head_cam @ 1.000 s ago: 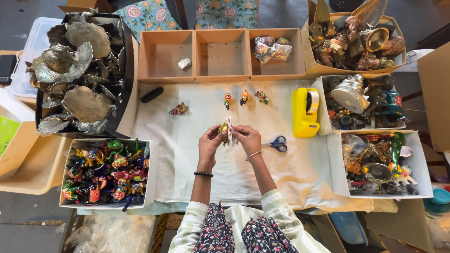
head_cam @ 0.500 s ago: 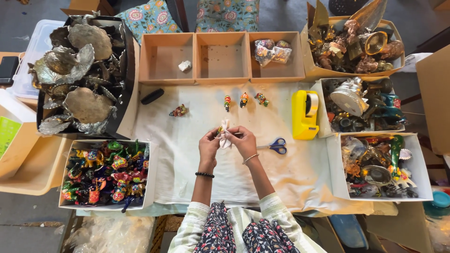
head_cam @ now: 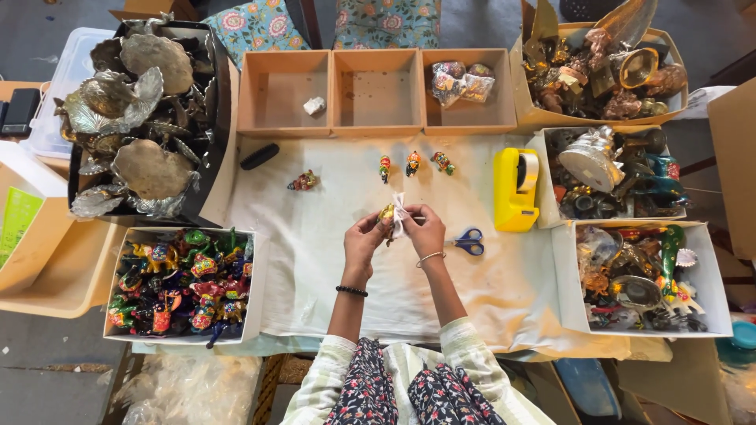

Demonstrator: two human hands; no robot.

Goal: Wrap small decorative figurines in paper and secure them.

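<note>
At frame centre above the bench [head_cam: 315,260], the left hand [head_cam: 364,240] and right hand [head_cam: 425,232] pinch a small figurine [head_cam: 386,214], half hidden in white wrap [head_cam: 398,216], fingers closed on both.

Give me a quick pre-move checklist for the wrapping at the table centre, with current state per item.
1. Figurine held by both hands: ok. Left hand and right hand pinch the small gold figurine above the white cloth.
2. Wrap on the piece: ok in part. Clear wrap sits on its right side; full coverage cannot tell.
3. Scissors within reach: ok. Blue scissors lie just right of the right hand.
4. Tape dispenser ready: cannot tell. Yellow tape dispenser stands upright; its free end is not visible.
5. Tray slot free: ok. The middle compartment is bare.
</note>
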